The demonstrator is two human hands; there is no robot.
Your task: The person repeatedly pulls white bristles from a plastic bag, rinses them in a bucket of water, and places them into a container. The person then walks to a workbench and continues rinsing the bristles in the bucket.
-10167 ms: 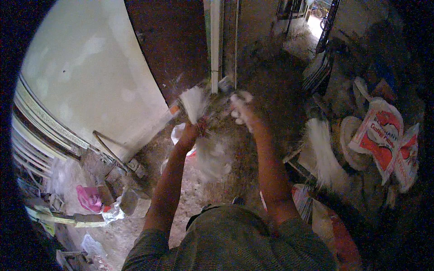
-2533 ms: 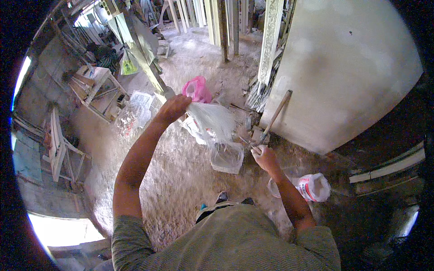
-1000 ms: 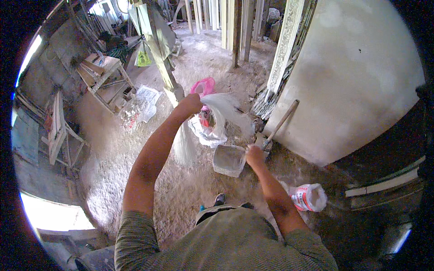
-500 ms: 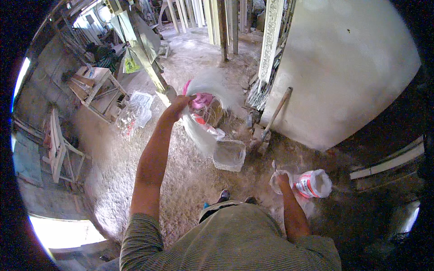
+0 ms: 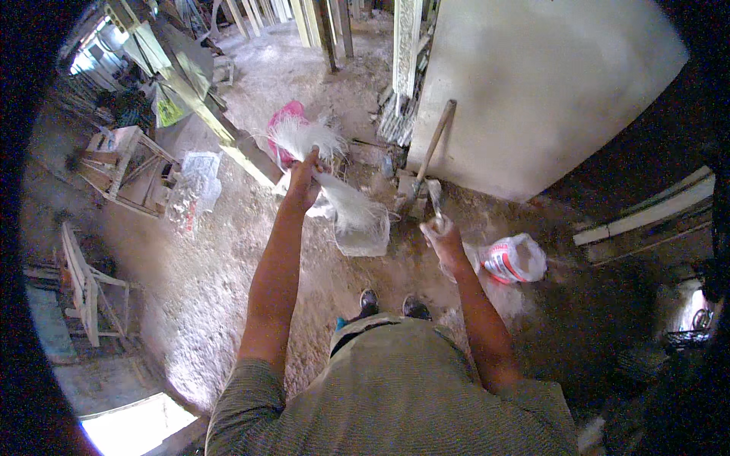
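My left hand [image 5: 306,181] is closed round the middle of a bundle of long white fibres [image 5: 346,201], whose loose ends fan out above and below the grip. The lower ends hang over a pale rectangular container [image 5: 363,243] on the floor. Beyond the hand lies a pink plastic bag [image 5: 283,129], partly covered by the fibres. On the right, my right hand [image 5: 443,237] grips a slim whitish tool [image 5: 435,196] pointing away from me; its exact kind is unclear. Beside that wrist stands a white-and-red sack [image 5: 515,258] with its top open.
A wooden-handled tool [image 5: 436,143] leans near a large pale panel [image 5: 532,91]. A slanting wooden post [image 5: 220,133] rises ahead on the left. Farther left are a wooden stand [image 5: 125,171], a plastic sheet [image 5: 199,178] and a low wooden frame [image 5: 95,281].
My right hand has risen from beside the sack and come forward and inward with the tool. The fibres, swung in a blurred arc before, now hang straighter from my left hand. The view has shifted.
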